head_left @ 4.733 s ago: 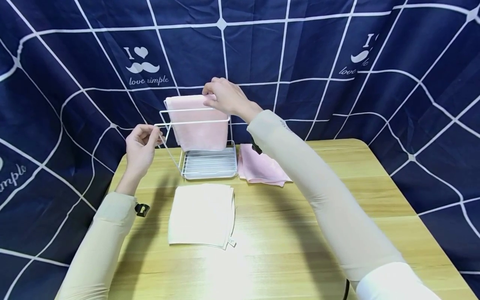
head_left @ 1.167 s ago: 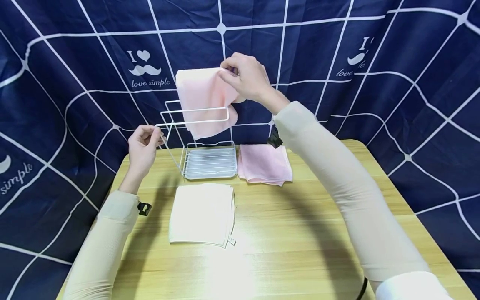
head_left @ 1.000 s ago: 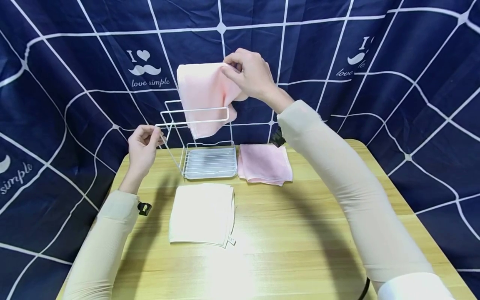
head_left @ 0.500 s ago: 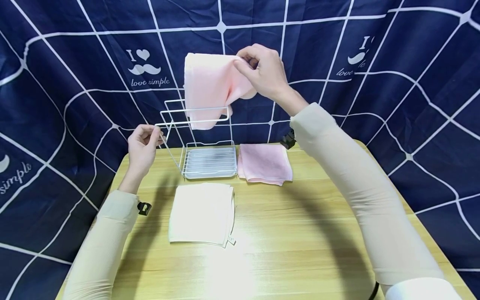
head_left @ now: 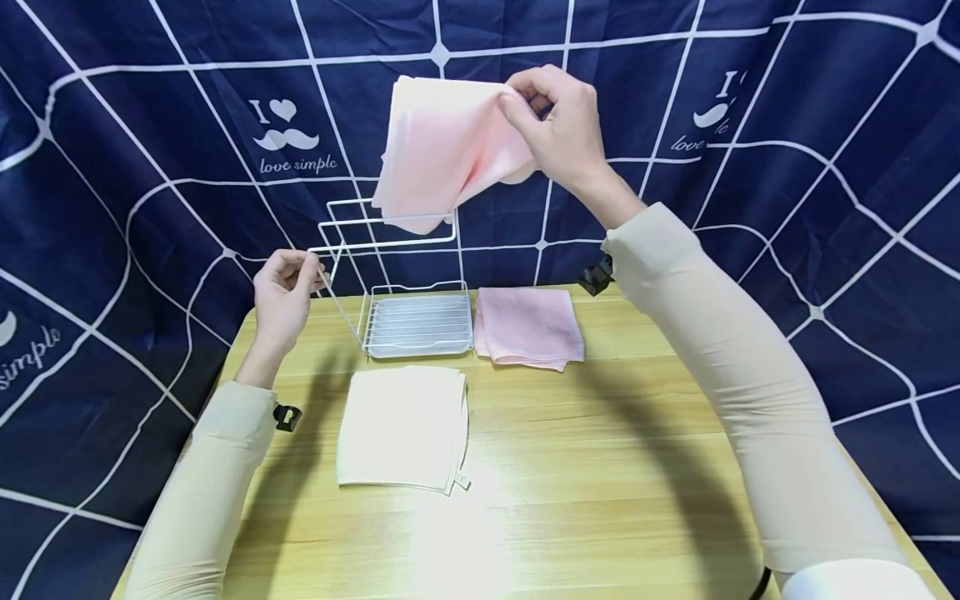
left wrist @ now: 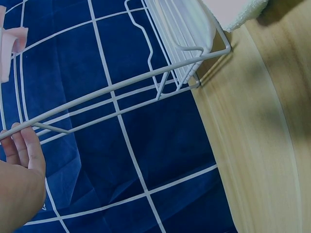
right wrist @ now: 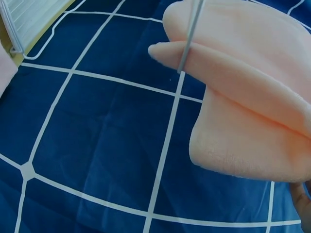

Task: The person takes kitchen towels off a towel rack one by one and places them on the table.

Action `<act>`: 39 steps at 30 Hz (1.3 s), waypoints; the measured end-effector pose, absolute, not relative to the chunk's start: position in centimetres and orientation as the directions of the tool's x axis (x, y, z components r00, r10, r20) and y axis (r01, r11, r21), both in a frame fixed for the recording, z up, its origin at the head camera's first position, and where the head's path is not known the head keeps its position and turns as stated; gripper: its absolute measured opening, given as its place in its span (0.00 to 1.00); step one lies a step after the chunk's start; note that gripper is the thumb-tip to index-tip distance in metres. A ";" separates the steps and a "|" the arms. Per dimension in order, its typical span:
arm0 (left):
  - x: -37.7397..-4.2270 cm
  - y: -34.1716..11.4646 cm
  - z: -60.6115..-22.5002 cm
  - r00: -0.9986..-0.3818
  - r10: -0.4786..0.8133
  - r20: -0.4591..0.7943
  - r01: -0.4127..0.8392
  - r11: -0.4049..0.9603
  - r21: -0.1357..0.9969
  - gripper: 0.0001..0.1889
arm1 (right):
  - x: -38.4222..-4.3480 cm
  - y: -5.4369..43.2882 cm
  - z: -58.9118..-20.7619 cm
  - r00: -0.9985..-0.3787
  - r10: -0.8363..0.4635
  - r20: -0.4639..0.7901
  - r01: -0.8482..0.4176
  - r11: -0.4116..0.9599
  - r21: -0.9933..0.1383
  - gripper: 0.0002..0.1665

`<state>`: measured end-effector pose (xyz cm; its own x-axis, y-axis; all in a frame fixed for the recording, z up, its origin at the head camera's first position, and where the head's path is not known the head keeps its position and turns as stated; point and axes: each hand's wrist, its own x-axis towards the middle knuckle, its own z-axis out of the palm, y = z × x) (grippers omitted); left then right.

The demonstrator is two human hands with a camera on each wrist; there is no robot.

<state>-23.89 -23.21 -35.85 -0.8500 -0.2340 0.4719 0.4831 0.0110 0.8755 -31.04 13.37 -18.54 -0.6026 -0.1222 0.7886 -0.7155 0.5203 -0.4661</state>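
Observation:
My right hand (head_left: pixel 564 125) pinches a pale pink folded cloth (head_left: pixel 438 150) by its upper right corner and holds it up over a white wire rack (head_left: pixel 390 245). The cloth's lower edge overlaps the rack's top bars in the head view, and in the right wrist view its folds (right wrist: pixel 243 111) hang loose behind a bar. At the rack's upper left corner my left hand (head_left: pixel 281 296) grips the wire; the left wrist view shows those fingers (left wrist: pixel 33 148) curled at the bar (left wrist: pixel 112 89). A pale tray (head_left: pixel 420 325) lies in the rack's base.
Right of the rack a darker pink folded cloth (head_left: pixel 528 325) lies on the wooden table (head_left: pixel 570 467). In front of the rack is a white folded cloth (head_left: pixel 401 429) with a small tag. A navy curtain with white lines (head_left: pixel 495 208) stands behind.
The pale pink cloth, hanging on the rack earlier, has been lifted up and to the right by my right hand. The left hand keeps its place on the rack.

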 end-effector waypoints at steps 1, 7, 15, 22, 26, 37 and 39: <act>-23.9 -23.2 -35.8 -0.850 -0.235 0.472 0.482 0.013 0.876 0.12 | -31.0 13.5 -18.5 -0.591 -0.120 0.798 -0.724 0.515 -0.458 0.14; -23.9 -23.3 -35.8 -0.851 -0.234 0.471 0.478 0.029 0.878 0.12 | -31.0 14.3 -18.4 -0.560 -0.075 0.825 -0.737 0.500 -0.455 0.13; -23.8 -23.3 -35.8 -0.851 -0.238 0.469 0.477 0.027 0.879 0.13 | -30.4 15.1 -18.3 -0.552 0.013 0.834 -0.734 0.468 -0.493 0.12; -23.8 -23.3 -35.8 -0.851 -0.238 0.468 0.471 0.049 0.881 0.12 | -29.0 16.2 -18.0 -0.529 0.044 0.848 -0.741 0.462 -0.487 0.10; -23.8 -23.4 -35.8 -0.851 -0.234 0.470 0.471 0.054 0.880 0.12 | -28.3 16.9 -17.8 -0.509 0.039 0.860 -0.748 0.475 -0.464 0.11; -23.7 -23.3 -35.7 -0.851 -0.239 0.468 0.470 0.051 0.881 0.13 | -26.8 19.2 -20.2 -0.499 -0.030 0.866 -0.752 0.512 -0.415 0.11; -23.7 -23.3 -35.8 -0.851 -0.238 0.468 0.471 0.048 0.881 0.13 | -26.5 19.7 -20.7 -0.503 -0.041 0.863 -0.747 0.523 -0.411 0.10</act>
<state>-23.71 -23.30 -35.75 -0.8508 -0.2381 0.4685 0.4714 0.0483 0.8806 -26.49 19.69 -20.67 -0.5033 -0.0408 0.8631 -0.7466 0.5234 -0.4106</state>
